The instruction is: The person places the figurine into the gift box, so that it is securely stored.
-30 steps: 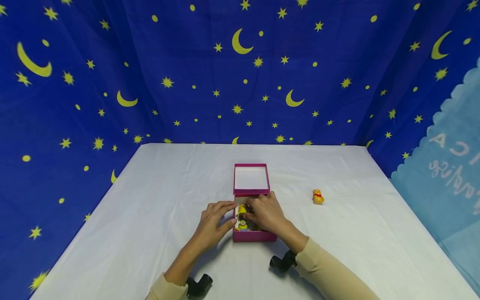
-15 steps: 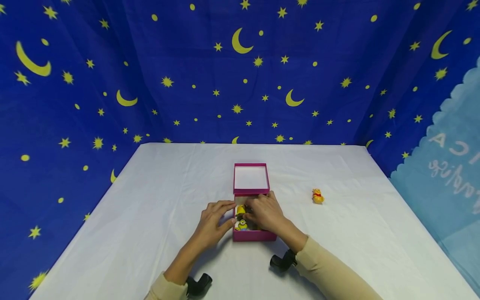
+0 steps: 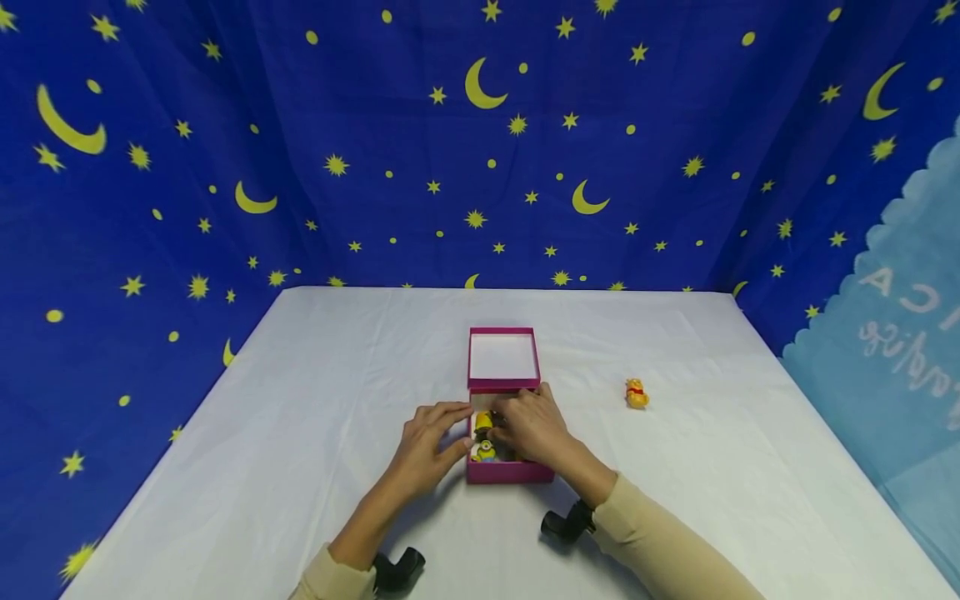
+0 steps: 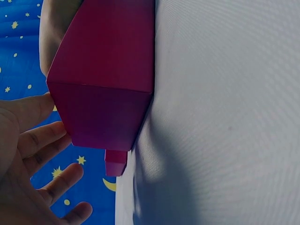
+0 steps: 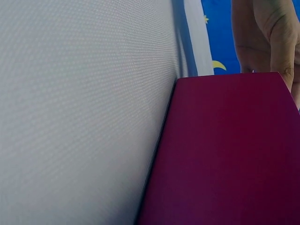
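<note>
A magenta box (image 3: 510,473) stands uncovered on the white-clothed table, with toy figures inside. Among them are a yellow minion figure (image 3: 485,452) near the front left corner and a yellow-and-dark figure (image 3: 483,420) behind it. My left hand (image 3: 427,450) touches the box's left rim with extended fingertips, its fingers spread in the left wrist view. My right hand (image 3: 536,425) reaches over the right side into the box. Its fingertips are down among the figures, so whether they hold one is hidden. The right wrist view shows mostly the box's outer wall (image 5: 225,150).
Directly behind the box lies its magenta lid (image 3: 504,357), white inside facing up. A small orange bear figure in a red shirt (image 3: 636,394) lies to the right. Black wrist mounts (image 3: 400,571) hang below both wrists. A blue star-patterned cloth (image 3: 390,125) surrounds the table.
The yellow-and-dark figure at the box's left side shifts slightly between frames. Both hands keep nearly the same place, and the lid and bear figure stay put.
</note>
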Tool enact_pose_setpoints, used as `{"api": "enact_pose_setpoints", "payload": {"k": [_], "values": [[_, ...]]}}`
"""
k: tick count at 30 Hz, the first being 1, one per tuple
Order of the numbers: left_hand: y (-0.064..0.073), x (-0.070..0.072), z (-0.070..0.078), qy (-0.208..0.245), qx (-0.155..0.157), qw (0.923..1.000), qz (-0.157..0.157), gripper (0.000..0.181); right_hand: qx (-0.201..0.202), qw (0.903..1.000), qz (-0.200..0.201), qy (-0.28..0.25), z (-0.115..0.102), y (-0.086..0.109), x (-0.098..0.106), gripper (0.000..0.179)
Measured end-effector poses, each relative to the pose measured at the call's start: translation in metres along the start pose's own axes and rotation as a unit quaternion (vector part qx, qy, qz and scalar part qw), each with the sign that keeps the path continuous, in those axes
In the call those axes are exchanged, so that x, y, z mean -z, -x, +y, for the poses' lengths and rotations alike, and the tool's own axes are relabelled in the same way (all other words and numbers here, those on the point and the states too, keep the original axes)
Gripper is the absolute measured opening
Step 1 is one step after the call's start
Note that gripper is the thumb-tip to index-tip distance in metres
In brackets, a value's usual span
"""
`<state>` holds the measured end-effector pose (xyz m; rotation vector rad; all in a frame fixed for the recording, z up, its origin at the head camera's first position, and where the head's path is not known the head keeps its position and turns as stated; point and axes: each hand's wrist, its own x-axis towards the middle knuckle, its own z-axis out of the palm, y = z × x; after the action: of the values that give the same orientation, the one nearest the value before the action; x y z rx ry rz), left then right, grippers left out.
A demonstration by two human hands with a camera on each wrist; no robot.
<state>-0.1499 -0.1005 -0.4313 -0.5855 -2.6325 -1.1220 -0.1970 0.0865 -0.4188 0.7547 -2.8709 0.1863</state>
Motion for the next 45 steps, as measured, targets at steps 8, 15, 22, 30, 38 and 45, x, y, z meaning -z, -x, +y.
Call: {"api": "enact_pose_setpoints", "payload": {"k": [8,15,22,30,38,45], "values": [[0.0,0.001,0.0,-0.004,-0.001,1.0,0.003,0.037,0.002,0.9999,0.01,0.005,-0.001,-0.001,0.0,0.025],[0.001,0.001,-0.001,-0.004,0.0,1.0,-0.001,0.037,-0.001,0.9998,0.017,-0.013,-0.001,0.001,0.0,0.024],[0.002,0.001,0.0,0.011,0.008,0.9999,-0.01,0.038,-0.019,0.9962,0.008,-0.085,0.005,0.006,0.011,0.035],[0.001,0.001,-0.001,0.014,-0.001,0.9999,-0.005,0.039,-0.048,0.9893,0.015,-0.137,0.017,0.014,0.032,0.038],[0.001,0.002,0.0,0.016,-0.003,0.9998,-0.008,0.039,-0.062,0.9837,0.047,-0.162,0.036,0.025,0.045,0.04],[0.002,0.002,0.0,0.008,-0.012,0.9999,-0.006,0.039,-0.072,0.9803,0.072,-0.169,0.051,0.032,0.051,0.037]]}}
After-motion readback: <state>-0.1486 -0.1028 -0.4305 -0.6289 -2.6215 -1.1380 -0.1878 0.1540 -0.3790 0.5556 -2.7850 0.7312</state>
